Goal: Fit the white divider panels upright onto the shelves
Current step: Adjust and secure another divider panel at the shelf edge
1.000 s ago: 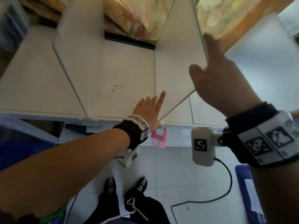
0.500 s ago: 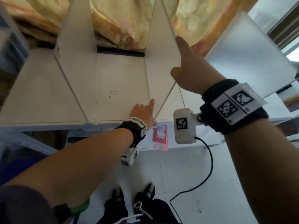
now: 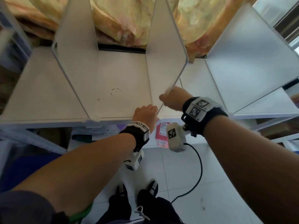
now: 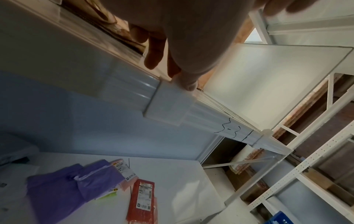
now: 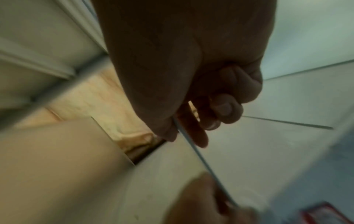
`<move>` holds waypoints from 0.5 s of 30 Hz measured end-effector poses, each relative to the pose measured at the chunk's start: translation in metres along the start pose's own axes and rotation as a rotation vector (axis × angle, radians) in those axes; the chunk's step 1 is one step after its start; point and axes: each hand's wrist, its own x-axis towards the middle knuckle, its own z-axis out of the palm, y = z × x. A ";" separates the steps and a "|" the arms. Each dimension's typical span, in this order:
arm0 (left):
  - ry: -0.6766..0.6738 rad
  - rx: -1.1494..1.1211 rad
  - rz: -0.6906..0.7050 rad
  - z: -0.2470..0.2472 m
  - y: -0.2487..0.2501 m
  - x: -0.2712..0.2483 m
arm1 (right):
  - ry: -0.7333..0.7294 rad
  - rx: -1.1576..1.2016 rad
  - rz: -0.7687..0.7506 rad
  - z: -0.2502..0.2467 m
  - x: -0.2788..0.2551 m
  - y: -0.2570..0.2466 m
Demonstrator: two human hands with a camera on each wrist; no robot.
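Since the earlier frame the right hand (image 3: 174, 99) is sliding down the front edge of the middle panel (image 3: 163, 50) and is now pinching it low between thumb and curled fingers. The left hand (image 3: 145, 113), fingers curled, is pressing at the panel's foot on the shelf (image 3: 40, 88). A one-sided pull is likely tipping the panel out of its clip (image 4: 168, 104).

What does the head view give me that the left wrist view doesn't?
Head only: the right hand pinching the middle panel's front edge, and the left panel standing upright. Left wrist only: the white clip on the shelf's front rail, purple cloth on the shelf below. Both: the left hand at the shelf edge, and the right panel.
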 end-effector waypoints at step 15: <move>-0.421 -0.104 -0.082 -0.014 -0.018 0.036 | -0.189 -0.003 0.096 0.071 0.021 0.000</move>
